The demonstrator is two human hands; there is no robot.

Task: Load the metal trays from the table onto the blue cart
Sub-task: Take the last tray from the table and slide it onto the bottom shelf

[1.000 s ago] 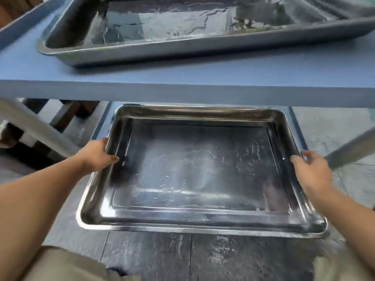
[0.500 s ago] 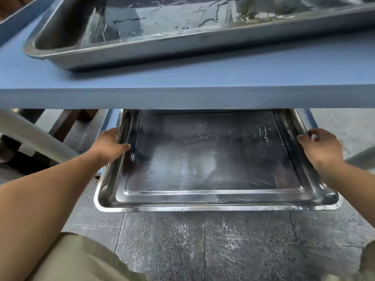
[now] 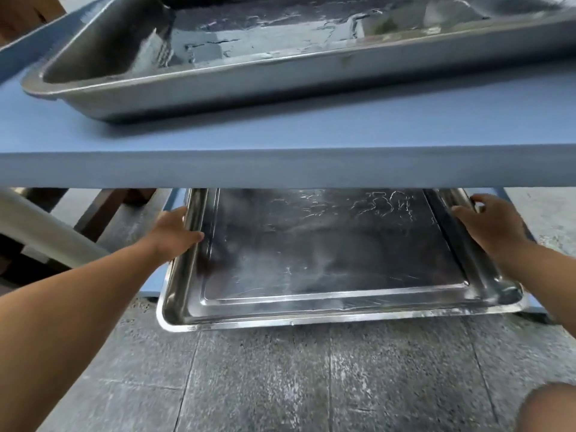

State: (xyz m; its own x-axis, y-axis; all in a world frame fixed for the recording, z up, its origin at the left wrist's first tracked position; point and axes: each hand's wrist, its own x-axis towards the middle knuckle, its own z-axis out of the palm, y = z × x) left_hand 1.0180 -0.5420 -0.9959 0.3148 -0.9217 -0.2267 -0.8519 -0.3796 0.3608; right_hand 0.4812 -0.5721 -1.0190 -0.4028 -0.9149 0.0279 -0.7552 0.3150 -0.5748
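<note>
The shiny rectangular stainless-steel tray looks rigid, fairly heavy and slick; best taken at the rolled side rims, one hand per side; left hand grips the left rim, thumb over the lip; right hand grips the right rim, fingers curled; tray lies partly on the blue cart's lower shelf, near edge sticking out; versus half a second ago it is further under the blue top shelf.

No legible txt anywhere.
</note>
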